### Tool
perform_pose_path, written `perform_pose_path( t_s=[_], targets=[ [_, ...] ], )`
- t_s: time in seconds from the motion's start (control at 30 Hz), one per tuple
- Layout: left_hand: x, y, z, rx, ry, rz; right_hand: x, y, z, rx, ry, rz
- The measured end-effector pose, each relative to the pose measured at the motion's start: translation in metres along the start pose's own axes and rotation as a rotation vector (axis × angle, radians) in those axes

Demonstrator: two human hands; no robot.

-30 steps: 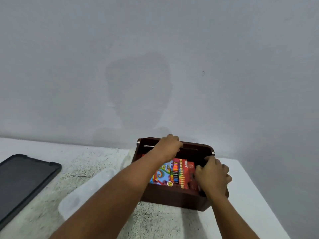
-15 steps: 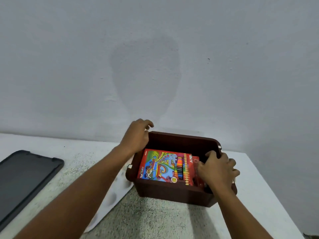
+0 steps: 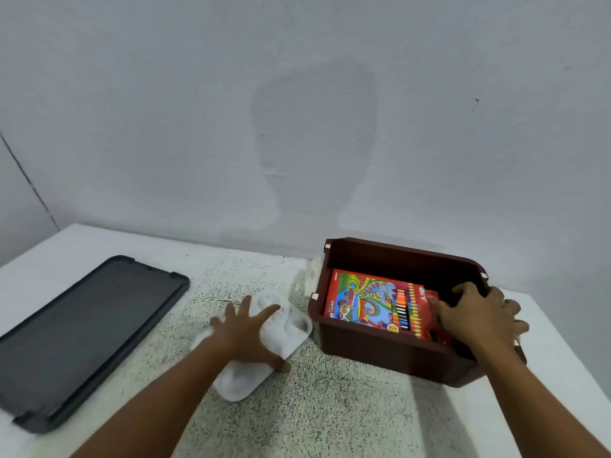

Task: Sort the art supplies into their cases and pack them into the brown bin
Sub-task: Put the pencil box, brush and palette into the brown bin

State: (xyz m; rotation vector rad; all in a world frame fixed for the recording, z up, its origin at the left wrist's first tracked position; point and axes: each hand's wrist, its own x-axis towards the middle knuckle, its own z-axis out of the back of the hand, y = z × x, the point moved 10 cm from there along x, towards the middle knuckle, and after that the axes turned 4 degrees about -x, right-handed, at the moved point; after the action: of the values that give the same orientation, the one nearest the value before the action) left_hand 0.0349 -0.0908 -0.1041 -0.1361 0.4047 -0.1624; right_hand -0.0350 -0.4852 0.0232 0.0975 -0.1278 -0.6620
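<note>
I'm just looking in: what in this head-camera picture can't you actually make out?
- Right hand: whether its fingers grip anything inside the brown bin; the hand's back covers them.
- Colour pencil box: its right end, hidden under that hand.
- Bin floor: covered by the box.
- White palette: its middle, under the spread left hand; motion blur softens its wells.
- Small white thing behind the bin's left corner: blurred, mostly hidden.

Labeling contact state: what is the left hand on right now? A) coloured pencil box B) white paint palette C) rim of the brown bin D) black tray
B: the left hand lies spread, fingers straight, on the white paint palette on the table, left of the brown bin and apart from it.
</note>
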Motion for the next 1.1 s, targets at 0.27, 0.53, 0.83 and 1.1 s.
perform_pose_path(
  t_s=[0.27, 0.53, 0.83, 1.1],
  targets=[
    [-0.008, 0.023, 0.059, -0.266, -0.196, -0.044, -0.007, -0.001, 0.005, 0.038, -0.007, -0.021],
    [-0.034, -0.072, 0.197, -0.3, -0.519, -0.405, -0.014, -0.018, 0.03, 0.452, -0.188, -0.125],
    [-0.034, -0.261, 0.159, 0.357, -0.522, -0.762, -0.005, -0.045, 0.018, 0.486, 0.121, -0.076],
    [-0.002, -0.29, 0.087, 0.362, -0.065, -0.816, 0.001, -0.042, 0.01, 0.403, 0.029, -0.049]
  ],
)
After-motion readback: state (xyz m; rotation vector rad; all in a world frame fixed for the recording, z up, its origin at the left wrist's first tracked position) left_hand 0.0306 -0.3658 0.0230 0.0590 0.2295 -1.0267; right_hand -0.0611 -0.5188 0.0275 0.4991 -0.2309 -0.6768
